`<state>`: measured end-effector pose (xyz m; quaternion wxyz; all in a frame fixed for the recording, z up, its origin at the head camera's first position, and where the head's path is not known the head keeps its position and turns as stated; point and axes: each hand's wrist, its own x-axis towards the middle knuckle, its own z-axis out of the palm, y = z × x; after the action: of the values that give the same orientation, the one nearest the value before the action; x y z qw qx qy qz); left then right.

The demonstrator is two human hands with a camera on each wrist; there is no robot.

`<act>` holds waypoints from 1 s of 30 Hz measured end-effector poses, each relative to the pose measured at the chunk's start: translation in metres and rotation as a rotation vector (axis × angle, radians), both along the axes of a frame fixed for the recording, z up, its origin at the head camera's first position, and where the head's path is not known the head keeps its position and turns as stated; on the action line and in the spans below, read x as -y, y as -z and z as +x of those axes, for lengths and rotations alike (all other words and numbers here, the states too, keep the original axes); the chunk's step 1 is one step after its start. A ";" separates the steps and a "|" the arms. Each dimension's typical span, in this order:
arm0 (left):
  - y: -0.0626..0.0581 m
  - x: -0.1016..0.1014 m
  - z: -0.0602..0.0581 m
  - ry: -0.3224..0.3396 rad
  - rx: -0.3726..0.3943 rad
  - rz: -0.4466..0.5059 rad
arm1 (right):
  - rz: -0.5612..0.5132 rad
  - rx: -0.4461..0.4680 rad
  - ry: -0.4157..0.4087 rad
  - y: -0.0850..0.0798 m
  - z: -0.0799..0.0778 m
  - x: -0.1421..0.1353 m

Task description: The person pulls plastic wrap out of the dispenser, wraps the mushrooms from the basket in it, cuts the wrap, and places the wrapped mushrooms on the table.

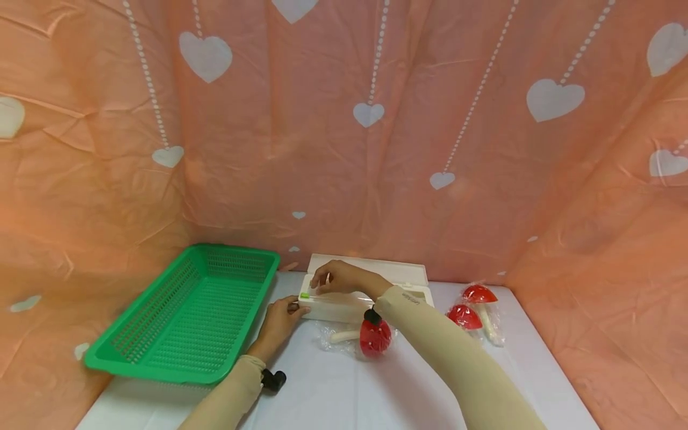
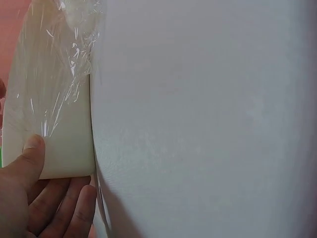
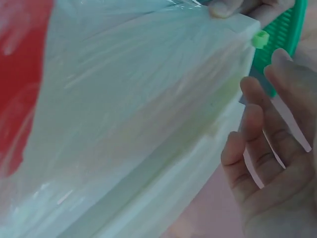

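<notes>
from above: a white box (image 1: 349, 301) sits mid-table, lid up. the left hand (image 1: 279, 325) grips its left end; the right hand (image 1: 338, 278) rests on top by a green tab (image 1: 304, 295). a green basket (image 1: 188, 313) lies left, wrapped red mushrooms (image 1: 374, 337) in front and right.

left wrist: thumb (image 2: 29, 153) pressed to the box (image 2: 49, 109), cling film over it.

right wrist: fingers (image 3: 257, 144) loose and spread beside the box (image 3: 148, 124).

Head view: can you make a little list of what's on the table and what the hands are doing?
Table: white cover
Box: white, lid open, with a green slider
Left hand: holds the box's end
Right hand: fingers on the box by the slider
Basket: green, left of the box
Wrapped mushroom: red, in front of the box
Two more mushrooms: wrapped, right of the box
</notes>
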<state>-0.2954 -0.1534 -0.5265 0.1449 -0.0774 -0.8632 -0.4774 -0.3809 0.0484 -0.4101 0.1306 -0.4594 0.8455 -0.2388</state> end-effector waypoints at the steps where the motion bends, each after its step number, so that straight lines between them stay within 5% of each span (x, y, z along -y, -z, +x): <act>1: 0.000 0.000 0.001 0.004 -0.030 -0.008 | 0.005 -0.003 0.003 0.002 -0.001 0.002; 4: 0.000 -0.001 0.002 0.011 -0.057 -0.006 | 0.017 -0.029 0.004 0.007 -0.002 0.008; 11: -0.001 -0.001 -0.002 -0.012 0.059 -0.010 | 0.034 -0.056 0.045 0.016 -0.002 0.019; 30: -0.002 0.001 -0.003 -0.004 0.033 -0.057 | 0.017 -0.085 0.066 0.021 -0.002 0.024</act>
<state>-0.2986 -0.1544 -0.5246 0.1293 -0.0717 -0.8789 -0.4535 -0.3832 0.0242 -0.4314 0.0904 -0.4397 0.8671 -0.2159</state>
